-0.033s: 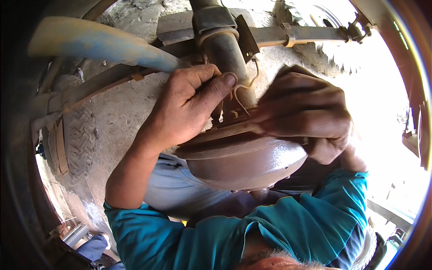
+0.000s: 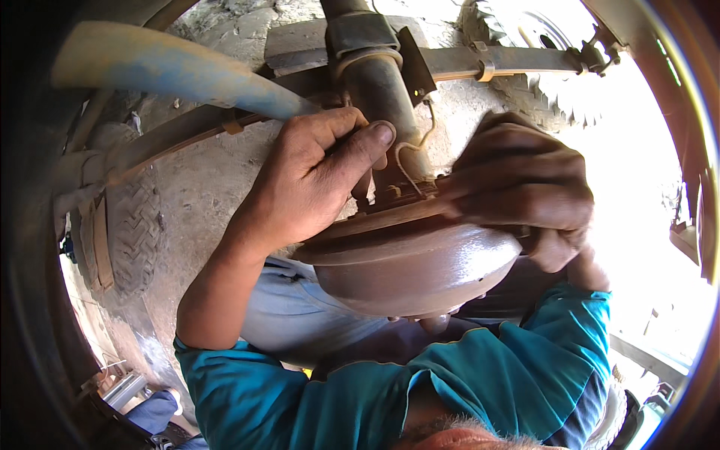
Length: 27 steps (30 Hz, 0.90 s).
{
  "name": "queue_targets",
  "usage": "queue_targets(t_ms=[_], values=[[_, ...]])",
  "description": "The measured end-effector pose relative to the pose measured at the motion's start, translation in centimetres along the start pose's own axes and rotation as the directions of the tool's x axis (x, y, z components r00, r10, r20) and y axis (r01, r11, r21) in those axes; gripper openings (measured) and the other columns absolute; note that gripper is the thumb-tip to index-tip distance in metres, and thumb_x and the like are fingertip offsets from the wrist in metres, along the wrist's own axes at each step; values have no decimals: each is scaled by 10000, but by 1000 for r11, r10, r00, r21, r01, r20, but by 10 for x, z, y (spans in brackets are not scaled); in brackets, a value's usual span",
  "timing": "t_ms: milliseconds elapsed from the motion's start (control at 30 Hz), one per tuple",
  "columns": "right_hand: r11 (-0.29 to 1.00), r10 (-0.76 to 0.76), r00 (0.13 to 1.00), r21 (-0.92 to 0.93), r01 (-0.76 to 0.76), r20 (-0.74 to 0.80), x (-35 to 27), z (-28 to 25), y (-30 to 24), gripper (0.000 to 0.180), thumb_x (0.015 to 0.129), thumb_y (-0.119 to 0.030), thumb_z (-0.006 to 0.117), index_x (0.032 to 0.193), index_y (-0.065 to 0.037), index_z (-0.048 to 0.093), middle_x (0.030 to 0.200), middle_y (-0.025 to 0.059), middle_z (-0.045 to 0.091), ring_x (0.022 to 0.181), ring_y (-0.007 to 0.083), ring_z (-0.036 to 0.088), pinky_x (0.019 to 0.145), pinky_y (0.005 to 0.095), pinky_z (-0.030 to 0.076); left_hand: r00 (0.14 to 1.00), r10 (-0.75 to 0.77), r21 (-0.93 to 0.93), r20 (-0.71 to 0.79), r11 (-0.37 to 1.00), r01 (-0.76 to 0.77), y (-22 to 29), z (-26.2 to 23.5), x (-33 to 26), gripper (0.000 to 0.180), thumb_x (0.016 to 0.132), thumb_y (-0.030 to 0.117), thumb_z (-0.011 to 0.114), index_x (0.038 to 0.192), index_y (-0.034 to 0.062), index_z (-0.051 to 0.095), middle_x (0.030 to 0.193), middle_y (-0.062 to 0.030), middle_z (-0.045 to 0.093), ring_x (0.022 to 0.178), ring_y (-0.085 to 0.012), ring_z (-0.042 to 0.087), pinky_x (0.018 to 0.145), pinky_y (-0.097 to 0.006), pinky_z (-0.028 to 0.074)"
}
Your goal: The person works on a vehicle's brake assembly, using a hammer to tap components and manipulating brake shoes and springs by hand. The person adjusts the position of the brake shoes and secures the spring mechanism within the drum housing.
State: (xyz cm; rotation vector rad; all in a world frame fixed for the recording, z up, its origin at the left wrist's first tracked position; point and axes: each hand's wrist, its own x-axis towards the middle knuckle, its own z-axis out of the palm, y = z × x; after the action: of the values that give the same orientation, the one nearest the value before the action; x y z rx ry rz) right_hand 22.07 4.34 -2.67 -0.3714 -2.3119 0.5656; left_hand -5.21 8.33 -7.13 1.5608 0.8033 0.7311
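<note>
A brown, rounded brake drum point(image 2: 397, 277) sits at the end of a thick axle tube point(image 2: 382, 97), with studs along its lower face. My left hand point(image 2: 319, 169) is closed above the backing plate point(image 2: 375, 221), thumb pressed to the curled fingers. Whatever it pinches is hidden. On the other side, my right hand point(image 2: 525, 187) is bunched over the plate's right edge and blurred by motion. What it grips does not show. Between the hands a thin bent metal line point(image 2: 399, 161) runs from the axle down to the plate.
A blue, rust-marked tube point(image 2: 180, 71) slants toward my left hand. Leaf springs point(image 2: 517, 60) cross behind the axle. Treaded tyres point(image 2: 135, 232) lie at left and upper right. Another person's trouser leg point(image 2: 154, 412) shows at lower left.
The drum, axle and my right hand appear slightly farther right in the view. My left hand stays in nearly the same place, its closed grip unchanged.
</note>
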Motion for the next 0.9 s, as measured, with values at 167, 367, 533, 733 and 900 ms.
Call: queue_targets(t_ms=[167,367,533,733,900], values=[[999,-46,999,-14,46,15,16,9,3,274,871,-124,537,965,40,737,966,194,766,847,359,719,771,469,574,1000,-8,-27,-9,1000,7,10,-3,-4,339,1072,274,661,861,10,687,663,12,586,602,-43,528,538,-253,416],[1000,21,997,-12,-20,73,12,-7,-8,358,704,-68,521,972,65,719,985,210,758,870,370,729,809,468,576,993,108,43,46,993,-110,3,-8,-8,242,1076,200,649,948,2,704,726,11,604,639,-45,532,581,-239,428],[998,-55,997,-7,55,45,18,9,2,319,784,-101,517,967,64,720,999,223,746,873,374,720,769,473,575,973,217,67,75,973,-222,1,0,-7,206,1074,187,648,1023,0,720,793,-5,649,683,-58,566,621,-231,455],[1000,23,996,-16,-22,89,24,1,-6,333,696,-4,538,965,64,724,1010,219,744,844,374,717,750,470,571,979,205,27,10,978,-206,7,-8,-10,227,1085,207,627,1077,12,743,790,-2,681,714,-52,596,653,-224,487],[998,-10,994,-66,17,110,32,13,-7,338,728,-63,531,957,63,746,974,207,762,834,374,737,787,477,592,978,204,-2,35,979,-204,10,-9,-10,201,1083,146,599,1117,9,741,842,-6,699,751,-52,614,676,-229,508]])
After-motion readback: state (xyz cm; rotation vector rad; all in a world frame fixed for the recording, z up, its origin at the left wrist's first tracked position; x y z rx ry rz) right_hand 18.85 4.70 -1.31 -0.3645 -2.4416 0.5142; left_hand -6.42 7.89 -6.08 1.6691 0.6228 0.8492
